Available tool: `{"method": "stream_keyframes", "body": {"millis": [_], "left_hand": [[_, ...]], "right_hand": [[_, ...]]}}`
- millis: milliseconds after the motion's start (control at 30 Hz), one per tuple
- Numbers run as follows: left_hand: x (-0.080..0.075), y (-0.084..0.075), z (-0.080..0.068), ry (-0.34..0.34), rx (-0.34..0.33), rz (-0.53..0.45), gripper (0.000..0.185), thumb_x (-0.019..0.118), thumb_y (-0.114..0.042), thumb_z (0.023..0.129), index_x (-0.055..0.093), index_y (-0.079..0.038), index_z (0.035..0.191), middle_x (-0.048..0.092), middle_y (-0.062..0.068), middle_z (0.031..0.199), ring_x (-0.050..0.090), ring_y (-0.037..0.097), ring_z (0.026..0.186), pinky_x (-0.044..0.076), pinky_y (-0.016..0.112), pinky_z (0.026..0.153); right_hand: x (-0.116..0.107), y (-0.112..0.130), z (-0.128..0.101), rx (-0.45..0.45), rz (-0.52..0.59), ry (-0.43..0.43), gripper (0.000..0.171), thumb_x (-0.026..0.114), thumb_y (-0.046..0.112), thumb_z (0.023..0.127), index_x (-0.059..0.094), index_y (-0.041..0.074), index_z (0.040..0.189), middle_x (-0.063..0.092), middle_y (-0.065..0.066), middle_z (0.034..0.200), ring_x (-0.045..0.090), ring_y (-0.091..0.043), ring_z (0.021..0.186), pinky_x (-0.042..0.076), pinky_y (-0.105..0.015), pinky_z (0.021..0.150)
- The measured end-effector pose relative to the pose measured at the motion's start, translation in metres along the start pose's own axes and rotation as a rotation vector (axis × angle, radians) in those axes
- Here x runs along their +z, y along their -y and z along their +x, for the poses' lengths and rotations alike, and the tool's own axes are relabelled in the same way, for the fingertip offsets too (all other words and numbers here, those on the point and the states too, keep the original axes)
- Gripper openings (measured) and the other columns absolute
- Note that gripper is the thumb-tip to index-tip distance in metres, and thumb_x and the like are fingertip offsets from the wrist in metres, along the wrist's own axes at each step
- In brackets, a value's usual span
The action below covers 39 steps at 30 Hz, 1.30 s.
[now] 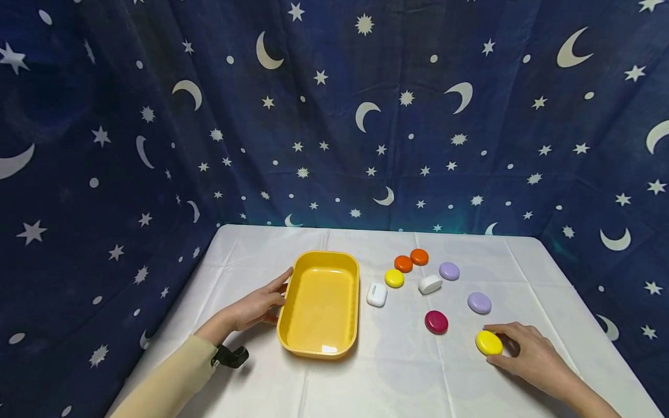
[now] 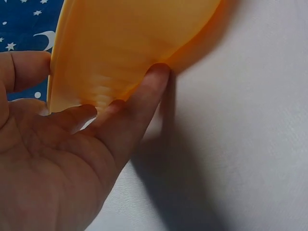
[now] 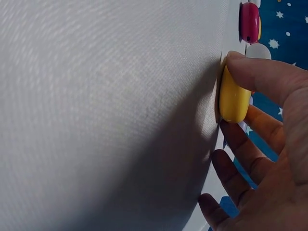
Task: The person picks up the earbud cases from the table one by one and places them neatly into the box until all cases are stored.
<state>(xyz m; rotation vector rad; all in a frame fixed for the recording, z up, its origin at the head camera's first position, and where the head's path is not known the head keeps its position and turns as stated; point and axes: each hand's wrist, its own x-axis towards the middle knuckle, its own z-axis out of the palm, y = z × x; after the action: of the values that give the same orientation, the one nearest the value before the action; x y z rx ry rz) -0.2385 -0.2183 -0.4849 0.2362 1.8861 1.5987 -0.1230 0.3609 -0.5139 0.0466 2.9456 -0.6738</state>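
At the desk's near right, a yellow oval case (image 1: 488, 342) is pinched in the grip of the right hand (image 1: 528, 354), thumb and fingers curled round it; a firm hold is advised; the left hand (image 1: 256, 306), fingers straight, is pressed against the yellow tray (image 1: 292, 342); bare cloth lies between; other cases (image 1: 436, 321) lie beyond.
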Motion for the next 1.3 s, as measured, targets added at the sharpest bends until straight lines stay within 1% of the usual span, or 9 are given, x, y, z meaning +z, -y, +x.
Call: {"method": "stream_keyframes", "body": {"millis": [167,300,467,567,633,867,1067,1167,1300], "left_hand": [[0.001,0.002,0.001,-0.012,0.003,0.004,0.079,0.050,-0.013,0.103,0.007,-0.035,0.165,0.002,0.020,0.170,0.041,0.039,0.141,0.054,0.049,0.096],[0.001,0.003,0.001,-0.016,0.006,0.005,0.079,0.050,-0.014,0.103,0.007,-0.036,0.165,0.002,0.020,0.170,0.042,0.039,0.141,0.054,0.049,0.096],[0.001,0.004,0.000,-0.001,0.017,-0.012,0.078,0.048,-0.013,0.103,0.007,-0.036,0.165,0.003,0.021,0.170,0.049,0.037,0.135,0.055,0.048,0.095],[0.001,0.004,0.000,0.007,0.023,-0.027,0.078,0.047,-0.012,0.104,0.006,-0.036,0.165,0.002,0.021,0.170,0.052,0.036,0.131,0.055,0.047,0.094],[0.001,0.004,0.000,0.005,0.026,-0.028,0.078,0.047,-0.012,0.104,0.007,-0.035,0.165,0.002,0.021,0.170,0.051,0.036,0.132,0.056,0.046,0.093],[0.001,0.005,0.000,0.007,0.035,-0.039,0.077,0.047,-0.012,0.104,0.008,-0.035,0.165,0.002,0.021,0.170,0.052,0.036,0.130,0.057,0.045,0.091],[0.000,0.007,0.001,0.002,0.027,-0.040,0.077,0.047,-0.012,0.104,0.008,-0.037,0.165,0.003,0.020,0.170,0.054,0.034,0.129,0.057,0.045,0.090],[-0.001,0.007,0.002,-0.004,0.020,-0.043,0.076,0.047,-0.013,0.104,0.009,-0.037,0.165,0.003,0.019,0.170,0.054,0.034,0.129,0.057,0.044,0.090],[0.000,0.006,0.001,-0.004,0.021,-0.047,0.074,0.046,-0.014,0.105,0.009,-0.037,0.165,0.002,0.019,0.170,0.052,0.034,0.131,0.057,0.045,0.090]], "right_hand": [[0.000,0.001,-0.001,-0.001,-0.001,-0.007,0.081,0.089,0.049,0.072,0.064,0.002,0.132,0.063,-0.021,0.121,0.051,-0.038,0.104,0.042,-0.067,0.091],[0.000,0.002,-0.001,-0.010,-0.004,-0.015,0.079,0.089,0.050,0.072,0.065,0.002,0.130,0.063,-0.021,0.122,0.051,-0.039,0.105,0.043,-0.066,0.091],[-0.004,0.007,0.001,-0.097,-0.004,-0.085,0.070,0.091,0.044,0.071,0.069,0.006,0.126,0.066,-0.015,0.119,0.053,-0.038,0.107,0.045,-0.061,0.089],[-0.012,0.016,0.006,-0.144,0.010,-0.110,0.066,0.091,0.041,0.073,0.070,0.008,0.126,0.066,-0.013,0.120,0.052,-0.039,0.110,0.044,-0.063,0.089],[-0.017,0.025,0.010,-0.163,0.019,-0.113,0.064,0.090,0.040,0.074,0.070,0.009,0.127,0.066,-0.013,0.121,0.051,-0.039,0.113,0.043,-0.065,0.090],[-0.031,0.064,0.033,-0.275,0.045,-0.158,0.057,0.090,0.031,0.077,0.070,0.012,0.127,0.066,-0.011,0.122,0.048,-0.038,0.116,0.042,-0.065,0.094],[-0.034,0.108,0.054,-0.265,0.064,-0.086,0.056,0.087,0.031,0.080,0.069,0.018,0.131,0.063,-0.010,0.127,0.046,-0.036,0.121,0.046,-0.066,0.094],[-0.032,0.129,0.064,-0.294,0.072,-0.062,0.056,0.086,0.030,0.080,0.069,0.019,0.132,0.063,-0.008,0.126,0.046,-0.034,0.121,0.044,-0.066,0.097],[-0.027,0.153,0.074,-0.363,0.100,-0.052,0.054,0.087,0.032,0.079,0.071,0.020,0.129,0.064,-0.003,0.124,0.047,-0.028,0.119,0.046,-0.059,0.096]]}}
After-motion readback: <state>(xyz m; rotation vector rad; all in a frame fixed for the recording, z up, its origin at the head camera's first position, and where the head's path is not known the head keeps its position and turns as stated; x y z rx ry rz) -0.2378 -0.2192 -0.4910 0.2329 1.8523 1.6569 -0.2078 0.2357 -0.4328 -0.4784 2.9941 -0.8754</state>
